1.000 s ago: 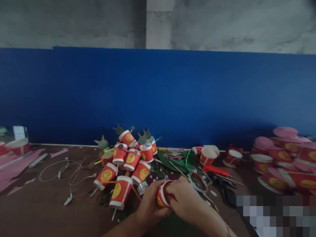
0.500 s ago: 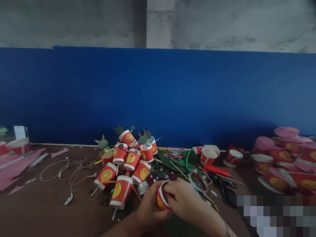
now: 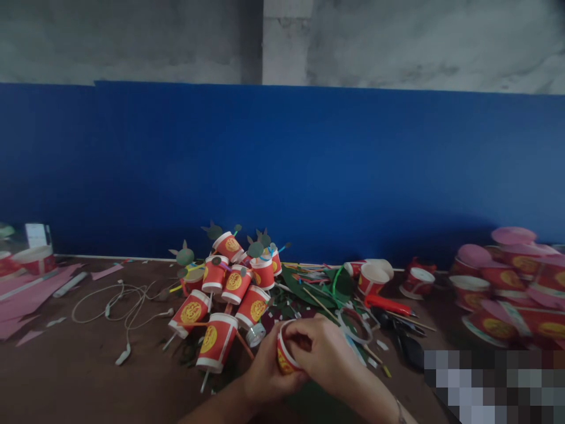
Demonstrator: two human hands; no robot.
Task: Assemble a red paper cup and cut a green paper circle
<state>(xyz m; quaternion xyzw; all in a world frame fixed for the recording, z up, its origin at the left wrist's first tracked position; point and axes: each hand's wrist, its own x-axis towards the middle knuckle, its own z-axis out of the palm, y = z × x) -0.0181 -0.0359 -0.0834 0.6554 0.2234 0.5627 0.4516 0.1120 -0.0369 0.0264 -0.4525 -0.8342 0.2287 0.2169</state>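
A red paper cup (image 3: 283, 359) with a white rim and yellow print is tilted in my left hand (image 3: 265, 371), whose fingers wrap round its side. My right hand (image 3: 324, 353) reaches over the rim, its bent fingers inside the cup's mouth. What those fingertips touch is hidden in the cup. Just to the left lies a pile of red paper cups (image 3: 218, 344) with sticks, coloured pipe cleaners and grey-green animal-head cutouts. A roll of clear tape (image 3: 255, 335) rests between that pile and my left hand.
White wired earphones (image 3: 128, 318) and pink paper (image 3: 35, 294) lie at the left. Behind my hands are green paper (image 3: 293, 282) and scraps. Rightward come a red-handled tool (image 3: 388, 304), scissors (image 3: 408, 347) and cups with pink discs (image 3: 507, 282). A blue partition (image 3: 282, 171) stands at the back.
The held cup has shifted slightly left and up. My right hand has turned a little, its fingers still in the cup's mouth. The things on the table look unmoved.
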